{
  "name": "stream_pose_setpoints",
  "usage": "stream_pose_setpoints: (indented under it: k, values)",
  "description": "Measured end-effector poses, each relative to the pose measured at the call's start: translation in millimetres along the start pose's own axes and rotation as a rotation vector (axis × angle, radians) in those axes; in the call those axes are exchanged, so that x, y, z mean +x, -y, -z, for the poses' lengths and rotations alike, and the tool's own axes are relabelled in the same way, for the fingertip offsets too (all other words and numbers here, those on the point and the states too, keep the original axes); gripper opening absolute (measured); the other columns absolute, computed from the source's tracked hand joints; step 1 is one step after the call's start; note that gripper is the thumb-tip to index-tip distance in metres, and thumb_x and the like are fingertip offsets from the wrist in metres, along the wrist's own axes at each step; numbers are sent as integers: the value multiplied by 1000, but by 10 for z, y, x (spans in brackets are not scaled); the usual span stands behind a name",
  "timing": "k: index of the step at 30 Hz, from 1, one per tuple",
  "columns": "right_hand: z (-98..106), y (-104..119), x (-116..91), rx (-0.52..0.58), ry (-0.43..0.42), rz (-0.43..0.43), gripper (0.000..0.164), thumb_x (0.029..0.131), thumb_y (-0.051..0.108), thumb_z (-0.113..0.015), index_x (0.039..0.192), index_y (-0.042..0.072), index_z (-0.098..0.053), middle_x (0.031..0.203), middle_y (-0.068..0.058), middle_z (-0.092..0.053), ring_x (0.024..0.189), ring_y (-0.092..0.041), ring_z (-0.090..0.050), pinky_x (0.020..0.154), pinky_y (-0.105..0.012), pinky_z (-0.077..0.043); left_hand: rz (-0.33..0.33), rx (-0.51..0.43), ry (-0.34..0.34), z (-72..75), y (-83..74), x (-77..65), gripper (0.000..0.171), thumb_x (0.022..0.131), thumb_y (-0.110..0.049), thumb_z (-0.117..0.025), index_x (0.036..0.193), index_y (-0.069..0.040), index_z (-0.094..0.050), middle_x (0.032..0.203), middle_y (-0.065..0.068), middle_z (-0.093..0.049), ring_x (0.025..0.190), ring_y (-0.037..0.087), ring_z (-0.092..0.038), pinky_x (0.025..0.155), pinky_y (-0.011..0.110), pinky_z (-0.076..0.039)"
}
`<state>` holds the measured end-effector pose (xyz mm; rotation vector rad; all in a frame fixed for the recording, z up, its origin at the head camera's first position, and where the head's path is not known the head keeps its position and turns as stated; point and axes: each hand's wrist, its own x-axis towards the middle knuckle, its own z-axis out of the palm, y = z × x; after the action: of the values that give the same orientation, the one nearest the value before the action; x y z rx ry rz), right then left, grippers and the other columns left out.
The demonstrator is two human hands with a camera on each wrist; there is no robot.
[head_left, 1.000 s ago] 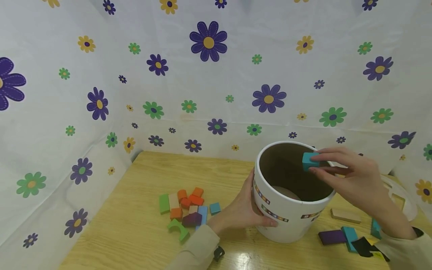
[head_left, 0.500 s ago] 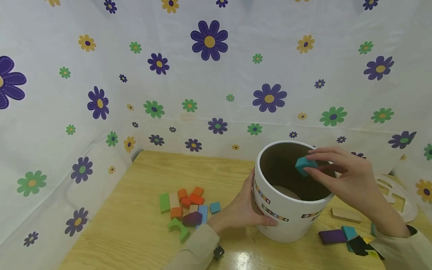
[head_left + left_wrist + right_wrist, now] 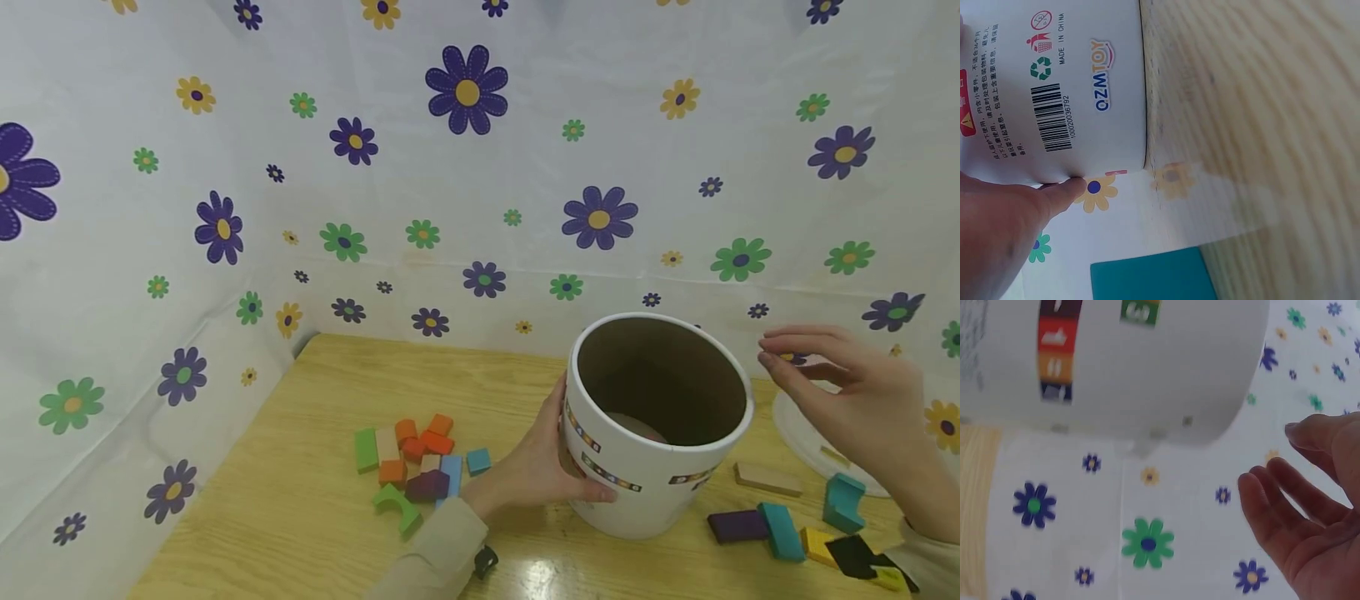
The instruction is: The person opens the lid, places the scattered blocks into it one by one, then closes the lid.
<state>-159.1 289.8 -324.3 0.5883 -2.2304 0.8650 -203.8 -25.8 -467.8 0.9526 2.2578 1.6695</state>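
A white cylindrical bucket (image 3: 637, 500) with printed domino-like strips stands on the wooden table, its mouth facing up. My left hand (image 3: 536, 467) grips its left side, thumb on the front and the other fingers round the far side. In the left wrist view, fingers press on the bucket wall (image 3: 1104, 134) beside a barcode. My right hand (image 3: 862, 396) is in the air right of the rim, holding nothing, fingers loosely bent with a gap to the thumb. The right wrist view shows this hand (image 3: 1316, 506) apart from the bucket. Deep inside, the bucket's contents are mostly hidden.
Left of the bucket lies a cluster of coloured blocks with a green arch (image 3: 397, 507) and a blue cube (image 3: 477, 461). At right are a purple block (image 3: 738, 527), turquoise block (image 3: 782, 532), turquoise arch (image 3: 844, 502), plain wood block (image 3: 768, 478) and white lid (image 3: 798, 433).
My right hand, which held a turquoise block over the bucket's mouth, has let it go and moved right, out past the rim. The left hand and bucket stay put.
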Motion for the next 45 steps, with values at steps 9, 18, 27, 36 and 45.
stream_pose_setpoints:
  k: [9,18,27,36,45]
  values:
    - [178,-505,-421,-343,140,-183,18,80,-6,-80,96,-2,-76,94,-23,-71,78,17,-51,57,4,-38,3,0,-1,-3,-4,-10,139,70,-36,-95,159,-48,10,166,-21,-13,154,10,-23,127,59,-19]
    - [271,-1096,-979,-489,547,-291,26,74,5,-86,97,0,-75,100,-29,-70,68,-32,-66,51,-33,-55,13,-11,-3,2,-14,-5,137,71,-34,-95,159,-48,10,167,-20,-13,153,11,-23,127,60,-19]
    - [348,-1344,-1277,-462,743,-386,36,73,14,-89,101,-3,-73,99,-30,-69,80,-39,-69,67,-53,-59,13,-26,9,-14,-10,-3,136,72,-35,-94,159,-49,10,166,-21,-14,153,9,-24,128,59,-18]
    - [332,-1438,-1286,-424,764,-440,43,73,18,-90,104,-5,-72,99,-29,-68,80,-39,-68,67,-52,-59,-18,-32,4,-10,-28,-10,135,74,-34,-93,160,-46,9,168,-14,-16,152,10,-25,127,61,-20]
    - [251,-1354,-1267,-428,798,-469,60,74,26,-90,110,-15,-66,103,-33,-61,78,-33,-65,67,-51,-59,-12,-21,0,-3,-21,-7,134,73,-40,-92,160,-47,9,168,-17,-16,152,9,-26,127,59,-21]
